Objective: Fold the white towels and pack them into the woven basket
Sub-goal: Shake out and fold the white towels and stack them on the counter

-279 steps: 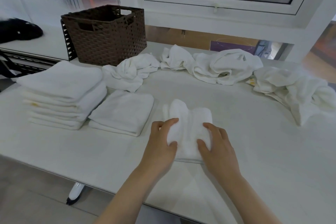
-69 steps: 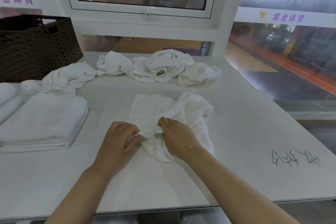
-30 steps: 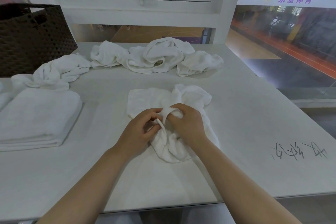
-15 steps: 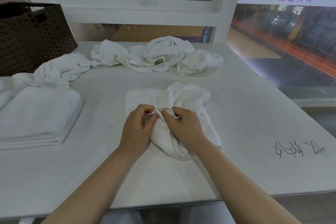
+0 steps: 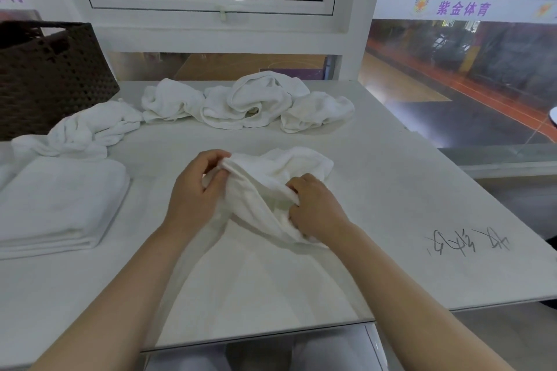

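Since a moment ago, our left hand [image 5: 196, 193] and right hand [image 5: 316, 205] have drawn apart, each pinching the crumpled towel [image 5: 271, 178] and stretching its edge. We judge folding is barely begun; the woven basket [image 5: 51, 75], far left of it, awaits.

Both hands, left [image 5: 196, 196] & right [image 5: 316, 208], gripping crumpled white towel [image 5: 271, 172] on table [image 5: 391, 190], folded stack [image 5: 60, 205] left, basket [image 5: 51, 75] prob. behind
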A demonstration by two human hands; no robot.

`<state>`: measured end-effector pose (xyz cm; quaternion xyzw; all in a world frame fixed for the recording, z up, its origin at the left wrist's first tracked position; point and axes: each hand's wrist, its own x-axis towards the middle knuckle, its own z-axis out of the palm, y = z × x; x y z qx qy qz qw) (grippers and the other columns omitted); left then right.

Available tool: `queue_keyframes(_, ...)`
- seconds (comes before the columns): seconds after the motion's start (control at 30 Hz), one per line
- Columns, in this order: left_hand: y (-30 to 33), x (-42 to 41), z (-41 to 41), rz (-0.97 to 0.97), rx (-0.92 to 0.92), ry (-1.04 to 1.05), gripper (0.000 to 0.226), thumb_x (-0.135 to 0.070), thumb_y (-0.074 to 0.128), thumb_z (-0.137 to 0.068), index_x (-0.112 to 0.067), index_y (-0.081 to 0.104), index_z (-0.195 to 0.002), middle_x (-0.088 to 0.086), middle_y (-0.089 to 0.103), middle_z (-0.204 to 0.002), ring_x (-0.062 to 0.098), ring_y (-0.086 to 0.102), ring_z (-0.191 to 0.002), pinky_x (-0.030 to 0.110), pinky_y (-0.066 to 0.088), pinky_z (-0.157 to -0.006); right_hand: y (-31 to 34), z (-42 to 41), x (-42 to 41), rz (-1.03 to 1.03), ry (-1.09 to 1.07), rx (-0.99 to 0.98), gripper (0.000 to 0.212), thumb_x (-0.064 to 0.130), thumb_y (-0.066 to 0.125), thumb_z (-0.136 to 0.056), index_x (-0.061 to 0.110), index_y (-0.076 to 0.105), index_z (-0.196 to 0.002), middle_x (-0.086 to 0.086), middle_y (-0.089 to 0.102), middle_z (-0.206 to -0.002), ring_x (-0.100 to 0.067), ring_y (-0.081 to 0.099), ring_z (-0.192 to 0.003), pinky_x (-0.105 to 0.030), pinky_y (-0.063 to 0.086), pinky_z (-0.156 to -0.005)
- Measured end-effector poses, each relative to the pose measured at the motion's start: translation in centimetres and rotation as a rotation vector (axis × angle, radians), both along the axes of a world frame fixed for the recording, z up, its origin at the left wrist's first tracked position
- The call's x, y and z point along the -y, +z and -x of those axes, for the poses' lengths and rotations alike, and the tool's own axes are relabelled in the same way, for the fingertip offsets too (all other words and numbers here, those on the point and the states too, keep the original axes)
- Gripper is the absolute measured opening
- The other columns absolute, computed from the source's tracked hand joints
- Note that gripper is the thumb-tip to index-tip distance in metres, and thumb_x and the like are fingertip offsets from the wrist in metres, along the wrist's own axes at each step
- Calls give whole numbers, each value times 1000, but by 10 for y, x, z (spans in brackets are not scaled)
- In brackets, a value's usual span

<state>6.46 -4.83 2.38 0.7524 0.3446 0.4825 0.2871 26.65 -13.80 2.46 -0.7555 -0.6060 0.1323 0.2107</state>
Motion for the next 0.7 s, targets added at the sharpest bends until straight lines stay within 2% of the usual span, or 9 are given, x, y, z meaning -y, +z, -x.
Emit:
queue_keyframes(0.13,36,-13,3,-141,-117,5,26,-17,56,-98,-40,56,-112,-29,60,-100,-14,54,-92,3,37,-71,50,-20,-3,146,-6,24,20,4,51,-83,24,50,-81,7,48,-85,-12,47,-72,-22,33,-56)
queue_keyframes(0.17,48,-16,5,-174,-124,19,27,-19,55,-99,-44,55,-109,-31,59,-99,-15,53,-92,2,37,-71,64,-28,-4,162,5,63,19,4,50,-85,23,51,-82,9,47,-86,-14,49,-77,-22,33,-58)
queue_keyframes(0.23,72,-24,13,-197,-86,86,28,-21,55,-99,-49,52,-99,-35,59,-94,-16,53,-88,2,38,-71,91,-44,-4,193,16,169,25,5,49,-87,18,59,-106,6,51,-101,-21,51,-96,-23,37,-72)
queue_keyframes(0.3,95,-35,25,-197,-45,158,29,-21,55,-99,-49,51,-93,-33,60,-89,-18,53,-83,8,42,-73,114,-60,-1,220,-7,253,27,6,49,-89,14,62,-112,-2,54,-107,-23,50,-97,-26,38,-76)
queue_keyframes(0.4,122,-43,39,-195,-113,171,28,-21,55,-99,-47,50,-90,-31,61,-84,-20,53,-78,1,39,-69,138,-79,5,176,-52,205,15,5,50,-85,14,58,-76,-5,59,-83,-30,61,-83,-32,54,-67)
queue_keyframes(0.43,127,-46,42,-192,-149,163,27,-21,54,-99,-46,50,-90,-26,61,-85,-17,54,-79,3,40,-70,145,-83,6,147,-77,178,13,7,52,-84,14,60,-76,-8,62,-82,-28,64,-78,-34,56,-68)
queue_keyframes(0.5,137,-48,47,-162,-182,153,19,-23,51,-100,-42,53,-96,-18,60,-90,-3,58,-81,20,45,-73,156,-88,9,63,-112,171,6,17,59,-86,14,64,-85,-7,67,-77,-21,63,-64,-30,54,-63)
queue_keyframes(0.57,148,-49,50,-146,-210,167,12,-23,47,-100,-28,55,-108,-9,61,-92,14,58,-84,32,43,-72,165,-90,12,-18,-154,128,11,23,64,-88,13,65,-92,-7,67,-75,-18,62,-57,-25,51,-56)
queue_keyframes(0.7,168,-47,61,-173,-209,227,18,-25,43,-101,-17,53,-115,1,61,-96,21,56,-85,34,40,-68,184,-93,20,-13,-81,-91,16,7,66,-85,15,61,-97,-9,60,-103,-22,65,-75,-30,59,-66)
